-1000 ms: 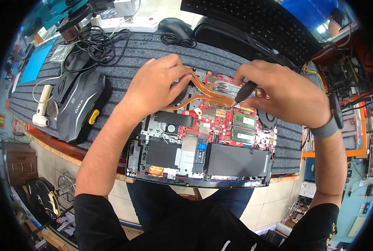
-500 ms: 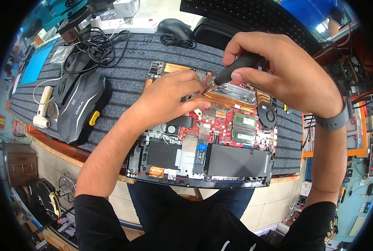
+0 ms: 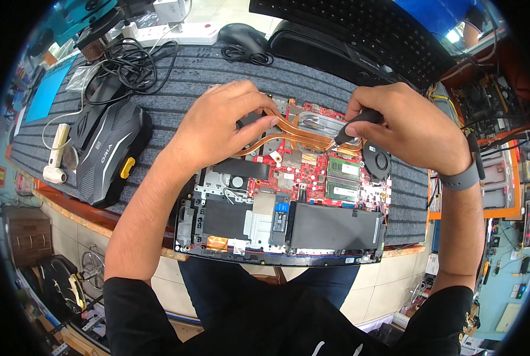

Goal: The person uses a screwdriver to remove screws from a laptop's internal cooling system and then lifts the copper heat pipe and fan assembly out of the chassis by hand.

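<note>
An opened laptop [image 3: 247, 259] lies before me with its red circuit board [image 3: 291, 160] bare. Between finger and thumb, my left hand [image 3: 217, 121] grips the left part of a copper heatsink [image 3: 306, 138], whose pipes run across the board's upper half. A black-handled screwdriver [image 3: 355, 127] is in my right hand [image 3: 410, 121]; its tip points down at the heatsink's right part, and whether it touches cannot be made out. Just below the tip sit two memory sticks [image 3: 343, 168], with a black fan [image 3: 376, 160] to their right. The battery [image 3: 336, 226] fills the lower right.
On the striped grey mat [image 3: 187, 65], a dark angular case [image 3: 111, 155] and coiled black cables [image 3: 131, 71] lie left. A mouse [image 3: 241, 38], a long black case [image 3: 312, 50] and a keyboard [image 3: 360, 29] lie along the back. An orange-edged tray [image 3: 502, 212] stands right.
My left hand has shifted left and up, with the copper heatsink's left part now raised and tilted. My right hand has brought the screwdriver right and down, to the heatsink's right part.
</note>
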Motion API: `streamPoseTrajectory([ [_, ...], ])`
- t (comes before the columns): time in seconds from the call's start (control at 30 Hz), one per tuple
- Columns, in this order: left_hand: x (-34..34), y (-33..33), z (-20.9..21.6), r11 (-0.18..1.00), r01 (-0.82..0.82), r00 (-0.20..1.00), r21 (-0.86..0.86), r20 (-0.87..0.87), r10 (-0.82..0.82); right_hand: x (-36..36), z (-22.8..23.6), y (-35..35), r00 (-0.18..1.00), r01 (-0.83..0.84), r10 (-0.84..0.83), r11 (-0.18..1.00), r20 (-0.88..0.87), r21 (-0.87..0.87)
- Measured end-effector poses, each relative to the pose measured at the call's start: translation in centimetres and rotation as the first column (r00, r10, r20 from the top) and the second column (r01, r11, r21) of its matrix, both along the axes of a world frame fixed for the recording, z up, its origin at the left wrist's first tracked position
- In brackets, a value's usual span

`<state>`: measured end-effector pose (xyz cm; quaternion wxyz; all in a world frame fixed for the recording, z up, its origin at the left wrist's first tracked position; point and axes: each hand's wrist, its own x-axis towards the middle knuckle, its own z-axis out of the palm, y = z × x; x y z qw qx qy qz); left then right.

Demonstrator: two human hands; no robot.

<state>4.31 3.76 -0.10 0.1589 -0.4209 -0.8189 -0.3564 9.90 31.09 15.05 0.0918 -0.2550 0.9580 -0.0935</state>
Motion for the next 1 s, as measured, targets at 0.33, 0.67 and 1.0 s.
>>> streamPoseTrajectory([
  [0.33,0.7,0.9,-0.6,0.988,0.150,0.989,0.022,-0.006,-0.150,0.0,2.0,-1.1,1.000,-0.003,0.001,0.998,-0.026,-0.056],
  [0.67,0.3,0.3,-0.4,0.995,0.087,0.995,-0.040,-0.049,-0.088,-0.1,0.2,-0.9,0.999,0.008,-0.006,0.998,-0.035,0.061],
  [1.0,0.2,0.2,-0.6,0.996,0.073,0.996,-0.059,-0.043,-0.076,-0.3,0.2,-0.3,0.999,0.006,-0.001,0.996,-0.053,0.087],
])
